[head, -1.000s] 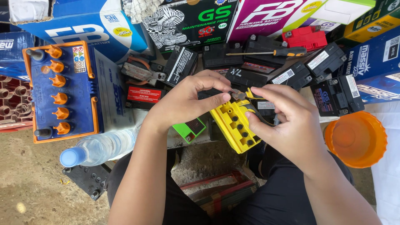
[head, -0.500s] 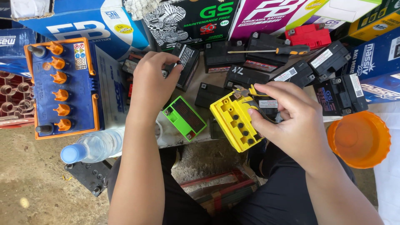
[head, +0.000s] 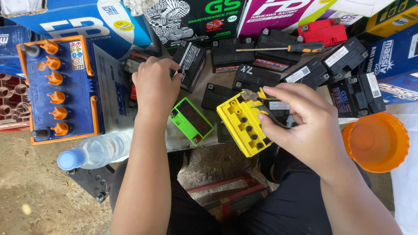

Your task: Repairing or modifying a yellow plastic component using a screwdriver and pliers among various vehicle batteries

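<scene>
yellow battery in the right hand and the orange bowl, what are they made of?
Yellow battery: looks like moulded hard plastic, matte, with crisp edges and round filler holes. Orange bowl: probably thin plastic, slightly translucent, since light glows through its wall. The right hand grips the battery.

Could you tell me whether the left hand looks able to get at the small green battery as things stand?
Probably yes: the left hand rests by a black battery just beyond the green battery, which lies uncovered beside the forearm; nothing sits on it.
</scene>
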